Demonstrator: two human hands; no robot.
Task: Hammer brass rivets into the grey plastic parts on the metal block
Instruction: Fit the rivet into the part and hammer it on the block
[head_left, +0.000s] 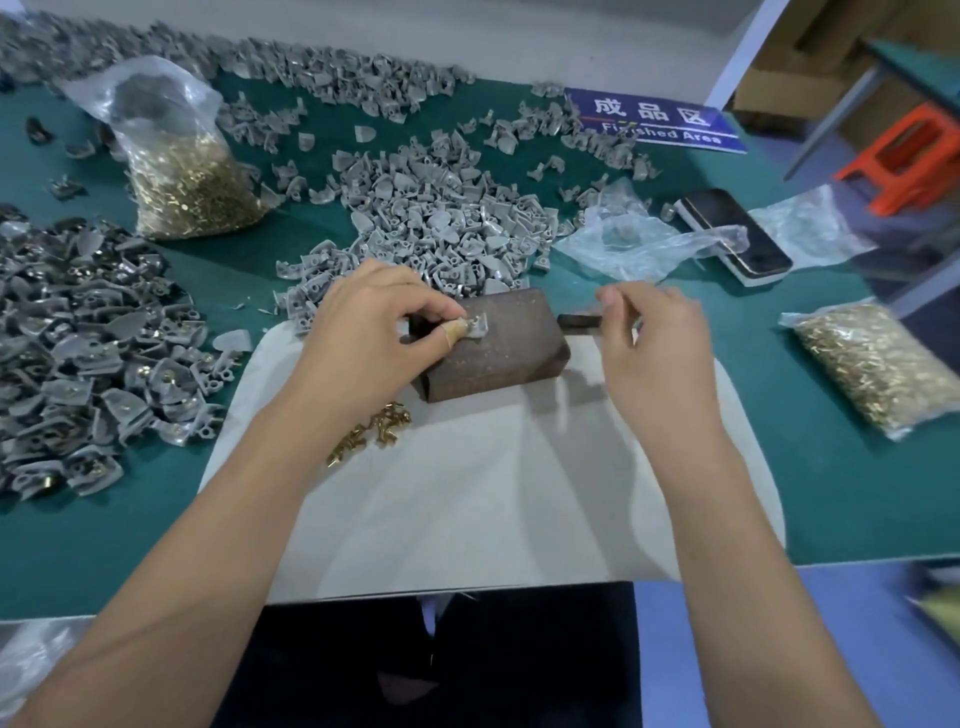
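A grey plastic part (475, 328) is held down on the top face of the metal block (488, 345), near its left end, by the left hand (374, 332). The part is pinched between the thumb and the curled forefinger, and a tan bandage is seen wrapped around the fingertip that presses on it. A glint of brass is visible at the part, but whether a rivet is seated there cannot be told. The other fingers of this hand are curled loosely over the block's left edge.

A hammer (579, 322) is gripped by the right hand (660, 353), with the fingers and thumb closed around its handle; only the dark head is seen, projecting to the left from the fist and lying just beside the right end of the block. The handle itself is hidden inside the hand.

The block is set on a pale mat (467, 499) laid over the green table (831, 493). A small cluster of loose brass rivets (371, 434) is scattered on the mat just in front of the block, below the left wrist. A heap of grey parts (441, 218) is piled just behind the block, and a clear bag of rivets (192, 176) is stood further back on the left.
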